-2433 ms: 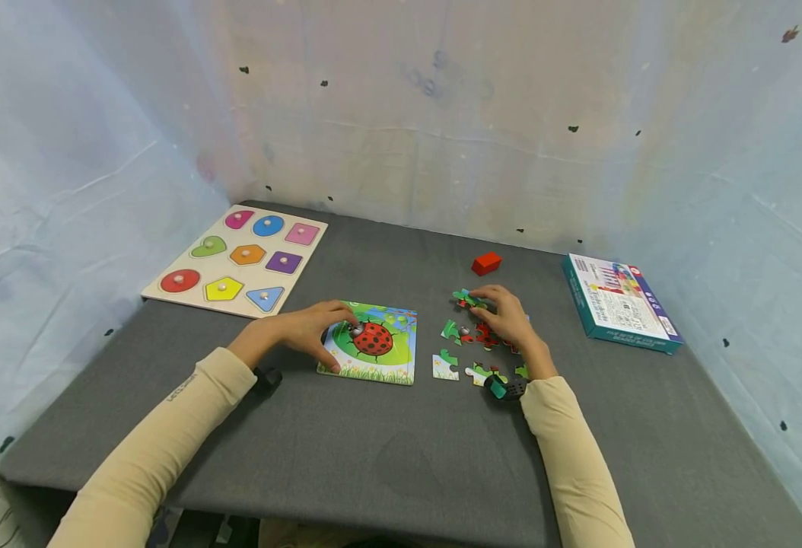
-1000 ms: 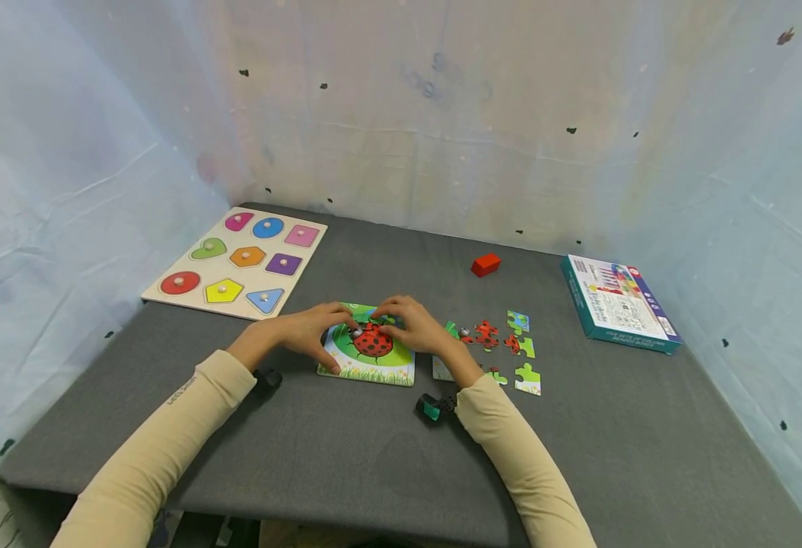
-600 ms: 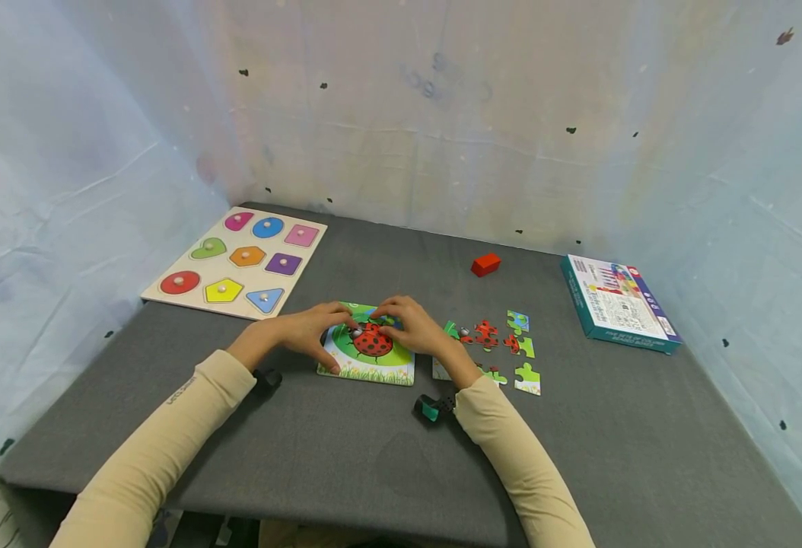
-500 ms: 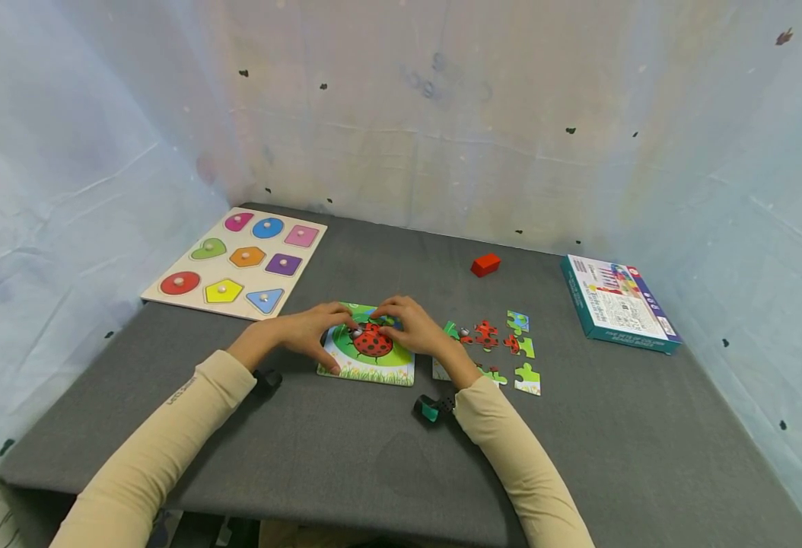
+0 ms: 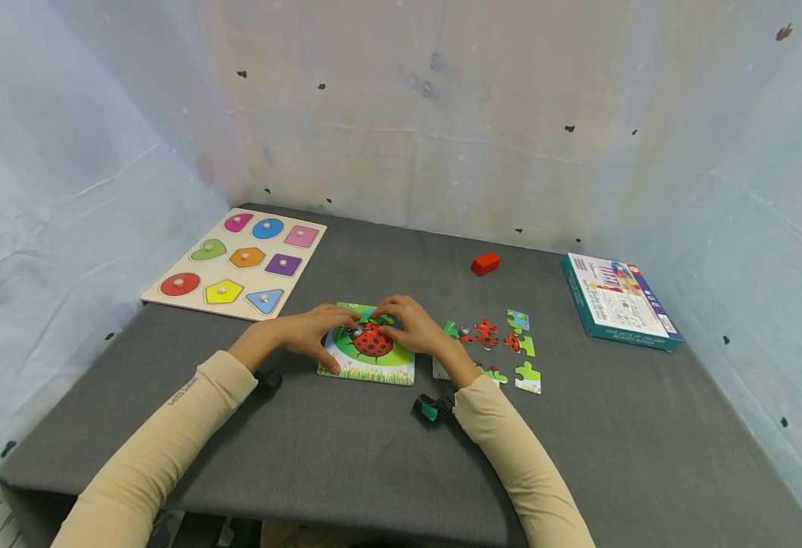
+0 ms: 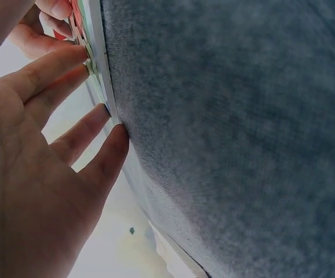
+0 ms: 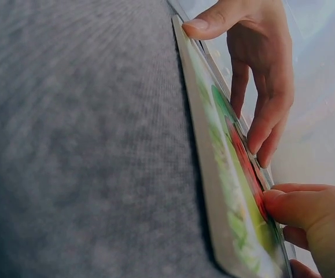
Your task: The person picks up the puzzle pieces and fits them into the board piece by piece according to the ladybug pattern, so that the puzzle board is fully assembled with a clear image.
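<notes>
A square ladybug picture board [image 5: 377, 371] lies flat at the middle of the table. My left hand [image 5: 305, 332] spans its left side, thumb at the near left corner and spread fingertips on the board's surface. In the right wrist view the left thumb [image 7: 202, 26] rests on the board's edge. My right hand [image 5: 415, 327] reaches over the board's far right part, pinching a green puzzle piece [image 5: 363, 318] against the picture, largely hidden by the fingers. Right of the board, several loose puzzle pieces [image 5: 487, 335] lie on the cloth, some partly covered by the right wrist.
A wooden peg board with coloured shapes [image 5: 246, 256] lies at the back left. At the back stands a red block [image 5: 485, 264], and a teal-edged flat box [image 5: 620, 301] lies on the right. Grey cloth [image 5: 346, 457] covers the table up to a pale sheet behind.
The right hand has moved left from the loose pieces onto the board, bringing the green puzzle piece from their far row. Over the last half second both hands have stayed nearly still.
</notes>
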Motion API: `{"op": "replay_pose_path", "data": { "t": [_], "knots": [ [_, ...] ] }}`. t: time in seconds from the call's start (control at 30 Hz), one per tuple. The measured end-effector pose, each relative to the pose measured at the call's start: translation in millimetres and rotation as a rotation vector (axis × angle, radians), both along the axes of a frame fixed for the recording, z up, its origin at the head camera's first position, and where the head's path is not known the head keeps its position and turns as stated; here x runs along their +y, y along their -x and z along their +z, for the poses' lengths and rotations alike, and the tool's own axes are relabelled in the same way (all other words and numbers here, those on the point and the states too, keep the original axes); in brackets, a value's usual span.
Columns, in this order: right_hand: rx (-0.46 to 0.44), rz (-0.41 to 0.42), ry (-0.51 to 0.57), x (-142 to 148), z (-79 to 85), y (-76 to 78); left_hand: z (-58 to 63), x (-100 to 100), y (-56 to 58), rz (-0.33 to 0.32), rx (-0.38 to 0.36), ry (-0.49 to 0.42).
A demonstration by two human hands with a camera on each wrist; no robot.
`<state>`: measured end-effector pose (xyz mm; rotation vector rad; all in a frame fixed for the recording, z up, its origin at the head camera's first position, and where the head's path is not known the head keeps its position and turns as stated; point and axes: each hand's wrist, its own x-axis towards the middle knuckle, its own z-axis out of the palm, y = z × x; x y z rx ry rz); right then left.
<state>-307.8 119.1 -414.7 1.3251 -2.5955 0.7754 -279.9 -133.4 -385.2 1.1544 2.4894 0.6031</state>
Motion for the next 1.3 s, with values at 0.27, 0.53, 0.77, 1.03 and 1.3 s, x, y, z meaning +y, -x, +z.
{"op": "replay_pose_path", "data": {
  "t": [0.27,0.53,0.77,1.03,1.3],
  "knots": [
    [-0.001,-0.004,0.006,0.0,0.4,0.6,2.8,1.2,-1.3,0.009,-0.004,0.006],
    [-0.003,0.009,0.018,1.1,-1.3,0.5,3.3,1.1,-1.8,0.008,-0.016,0.002],
    [-0.024,0.007,0.003,2.2,-1.0,-0.6,2.5,2.8,-1.0,0.000,0.001,0.000],
    [-0.084,-0.013,-0.064,4.5,0.3,-2.0,2.3,7.7,-1.7,0.003,0.046,0.059],
    [-0.147,-0.001,-0.094,6.0,1.1,-4.8,9.5,17.1,-5.8,0.045,0.079,0.161]
  ]
}}
